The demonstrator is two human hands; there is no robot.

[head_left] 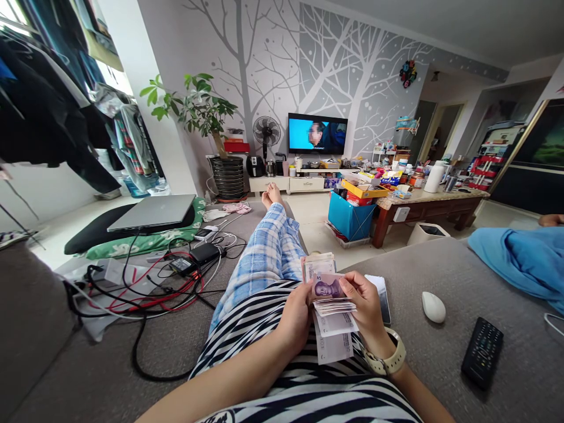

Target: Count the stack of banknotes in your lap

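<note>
Over my lap I hold a bundle of banknotes (335,326), fanned out and partly folded, with a purple 5 note facing up on top. My left hand (296,314) is closed round the left edge of the bundle, thumb on top. With thumb and fingers, my right hand (363,302) pinches the right side of the purple note. More notes stick out beyond the top one, and others hang down below it. A pale watch (390,355) is on my right wrist. Behind the right hand lies a phone (382,296) on the sofa.
To my right on the grey sofa lie a white mouse (433,307), a black remote control (482,352) and a blue cloth (520,258). Tangled cables (176,276) and a laptop (154,212) are at left. Beyond stands a cluttered coffee table (388,205).
</note>
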